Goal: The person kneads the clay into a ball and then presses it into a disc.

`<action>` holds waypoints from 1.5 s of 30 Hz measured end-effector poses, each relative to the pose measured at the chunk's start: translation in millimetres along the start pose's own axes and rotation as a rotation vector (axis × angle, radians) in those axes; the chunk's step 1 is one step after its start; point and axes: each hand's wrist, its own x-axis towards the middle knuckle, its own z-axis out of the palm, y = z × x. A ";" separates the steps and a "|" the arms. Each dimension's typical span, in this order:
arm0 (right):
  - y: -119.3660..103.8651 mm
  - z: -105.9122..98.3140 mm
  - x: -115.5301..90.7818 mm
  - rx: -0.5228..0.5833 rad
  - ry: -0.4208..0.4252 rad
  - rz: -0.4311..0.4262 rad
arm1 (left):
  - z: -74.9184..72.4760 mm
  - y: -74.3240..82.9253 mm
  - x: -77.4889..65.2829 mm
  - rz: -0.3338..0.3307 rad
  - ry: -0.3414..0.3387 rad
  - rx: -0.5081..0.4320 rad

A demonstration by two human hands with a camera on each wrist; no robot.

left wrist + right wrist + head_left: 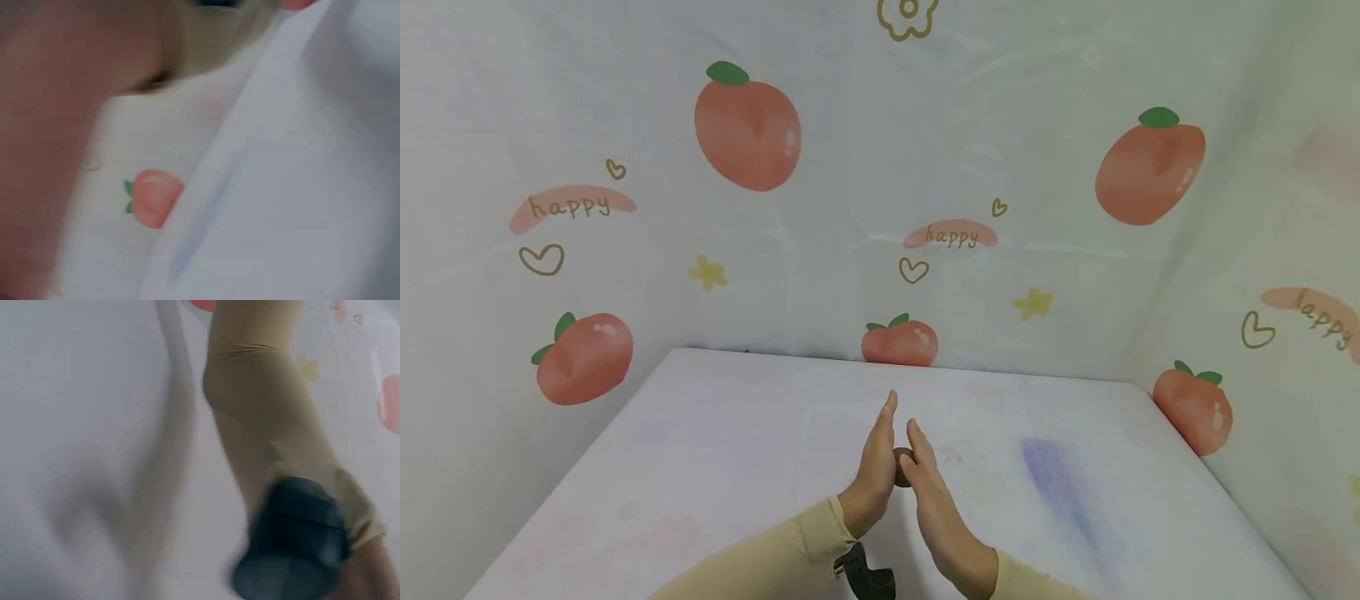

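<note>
Between my two palms sits a small round brown lump [900,472], partly covered by the hands; its material is too small to tell. My left hand [872,472] stands on edge with straight fingers pointing up and away, its palm against the lump. Facing it, my right hand [938,510] is likewise straight-fingered and touches the lump from the right. Both hands appear held above the table. In the left wrist view, blurred skin [56,125] fills the left side, and the lump is hidden there. The right wrist view shows the left sleeve [262,406] rather than the lump.
A white table [737,433] spreads beneath the hands, with a blue-purple smudge [1060,483] at right. Behind it hangs a pale curtain [820,167] printed with fruit and "happy" lettering. A black strapped device [868,575] is on the left wrist.
</note>
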 end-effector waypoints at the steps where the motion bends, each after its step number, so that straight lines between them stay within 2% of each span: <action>1: -3.3 -0.7 0.0 0.000 0.019 -0.014 | 0.8 -2.5 -1.2 -0.010 -0.010 0.009; 5: -13.0 -6.9 4.2 -0.004 0.076 -0.053 | 5.4 -8.6 -6.1 -0.003 -0.055 0.031; 9: -16.4 -18.2 16.0 0.005 0.117 -0.078 | 11.1 -8.1 -13.8 0.039 -0.107 0.065; 15: -4.4 -30.5 35.8 0.047 0.149 -0.023 | 17.6 4.1 -26.8 0.130 -0.216 0.109; 17: 2.4 -31.1 38.3 0.042 0.140 -0.003 | 17.5 9.1 -26.0 0.147 -0.214 0.116; 20: 12.1 -28.2 36.1 0.005 0.114 0.022 | 13.9 14.8 -19.9 0.151 -0.162 0.105; 25: 17.3 -17.8 22.2 -0.009 0.030 0.066 | 4.2 19.5 -4.1 0.117 -0.068 0.049; 30: 2.8 -8.0 7.5 0.017 -0.054 0.046 | -0.2 11.0 6.0 0.005 -0.008 0.007; 32: -3.5 -7.1 4.5 0.016 -0.060 0.015 | 0.9 4.8 4.1 -0.037 -0.023 -0.009; 36: -12.6 -12.1 6.5 -0.002 -0.009 -0.056 | 6.5 -6.1 -5.7 -0.046 -0.084 0.004; 41: -19.6 -25.3 20.1 -0.017 0.081 -0.113 | 15.6 -9.7 -19.9 -0.021 -0.165 0.041; 45: -24.1 -32.7 31.5 -0.010 0.118 -0.091 | 20.4 -6.3 -27.7 0.009 -0.226 0.024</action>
